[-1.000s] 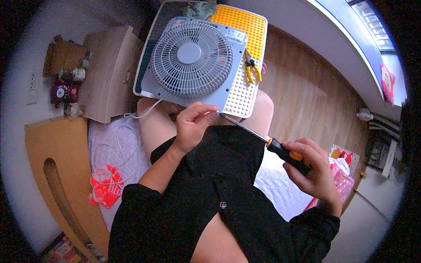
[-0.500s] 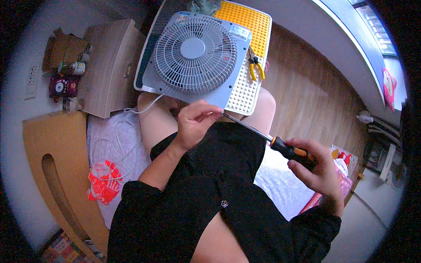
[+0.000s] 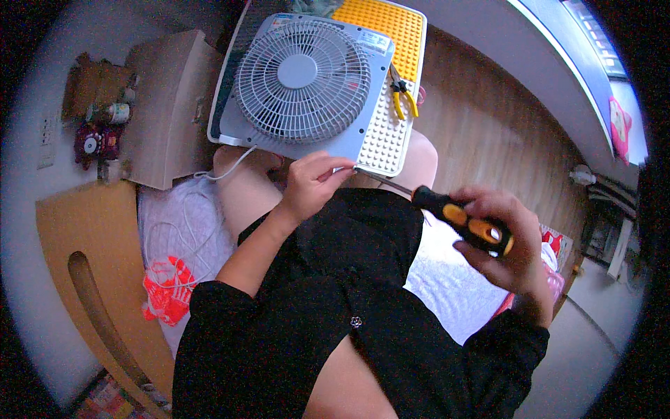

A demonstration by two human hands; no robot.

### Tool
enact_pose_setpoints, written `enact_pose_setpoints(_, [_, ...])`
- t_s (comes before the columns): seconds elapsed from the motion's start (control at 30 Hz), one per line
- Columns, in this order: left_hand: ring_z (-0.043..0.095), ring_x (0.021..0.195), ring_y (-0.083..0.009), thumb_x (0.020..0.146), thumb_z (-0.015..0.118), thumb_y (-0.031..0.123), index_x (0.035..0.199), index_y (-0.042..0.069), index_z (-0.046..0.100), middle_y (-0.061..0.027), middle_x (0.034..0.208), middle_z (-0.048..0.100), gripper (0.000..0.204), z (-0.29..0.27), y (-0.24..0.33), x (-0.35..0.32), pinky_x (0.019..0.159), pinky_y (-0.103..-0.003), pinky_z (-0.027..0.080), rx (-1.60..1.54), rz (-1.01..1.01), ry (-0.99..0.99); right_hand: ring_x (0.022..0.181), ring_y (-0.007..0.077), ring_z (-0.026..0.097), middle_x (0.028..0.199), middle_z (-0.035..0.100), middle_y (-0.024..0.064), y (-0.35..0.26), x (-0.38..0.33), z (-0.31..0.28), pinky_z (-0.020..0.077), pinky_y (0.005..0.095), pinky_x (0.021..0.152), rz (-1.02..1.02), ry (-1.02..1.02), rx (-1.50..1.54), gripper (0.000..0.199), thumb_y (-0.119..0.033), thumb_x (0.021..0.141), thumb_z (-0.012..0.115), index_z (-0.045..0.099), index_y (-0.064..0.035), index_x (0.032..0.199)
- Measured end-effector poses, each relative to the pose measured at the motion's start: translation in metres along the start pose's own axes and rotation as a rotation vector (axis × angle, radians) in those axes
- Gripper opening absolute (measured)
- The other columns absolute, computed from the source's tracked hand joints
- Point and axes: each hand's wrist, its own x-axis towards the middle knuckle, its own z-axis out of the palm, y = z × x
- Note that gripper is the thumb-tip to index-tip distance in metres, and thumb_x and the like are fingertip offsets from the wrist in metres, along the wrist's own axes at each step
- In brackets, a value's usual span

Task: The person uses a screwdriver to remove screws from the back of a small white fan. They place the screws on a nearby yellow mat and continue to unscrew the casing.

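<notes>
A grey box fan [image 3: 349, 143] lies with its round grille up on a small table with a studded top [image 3: 382, 150]. At the fan's near right corner, my left hand [image 3: 307, 185] pinches thumb and fingers together beside the tip of a screwdriver. What the pinch holds is too small to make out. My right hand [image 3: 513, 227] grips the black and orange handle of the screwdriver [image 3: 440, 202] loosely, fingers above and thumb below. Its shaft slants up and left toward my left fingertips. Pliers [image 3: 401, 98] with yellow handles rest right of the fan.
A white power cord [image 3: 241, 164] runs from the fan to the bed on the left, near a red and white cloth [image 3: 167, 290]. A wooden cabinet [image 3: 164, 105] stands left of the table. Grey-green fabric [image 3: 314, 7] sits behind the fan.
The screwdriver handle has moved up and left and turned, showing more of its orange grip and end. My right fingers have shifted on it. My left hand stays pinched by the tip.
</notes>
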Motion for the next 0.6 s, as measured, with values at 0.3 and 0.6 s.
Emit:
enact_pose_setpoints(0.3, [0.054, 0.057, -0.024, 0.071, 0.063, 0.011, 0.083, 0.007, 0.064, -0.0096, 0.067, 0.057, 0.012, 0.018, -0.018, 0.043, 0.052, -0.033, 0.042, 0.269, -0.091, -0.089, 0.1, 0.0203, 0.056, 0.103, 0.057, 0.0116, 0.033, 0.056, 0.006, 0.0439, 0.0315, 0.086, -0.118, 0.082, -0.033, 0.041, 0.004, 0.07, 0.065, 0.046, -0.003, 0.106])
enact_pose_setpoints(0.6, [0.055, 0.057, -0.0239, 0.07, 0.066, 0.014, 0.082, 0.008, 0.065, -0.0087, 0.068, 0.058, 0.014, 0.018, -0.015, 0.058, 0.052, -0.033, 0.043, 0.414, -0.12, -0.134, 0.098, 0.0177, 0.055, 0.101, 0.058, 0.0099, 0.048, 0.064, 0.006, 0.0425, 0.0296, 0.086, -0.128, 0.141, 0.051, 0.039, 0.002, 0.072, 0.065, 0.047, -0.0029, 0.106])
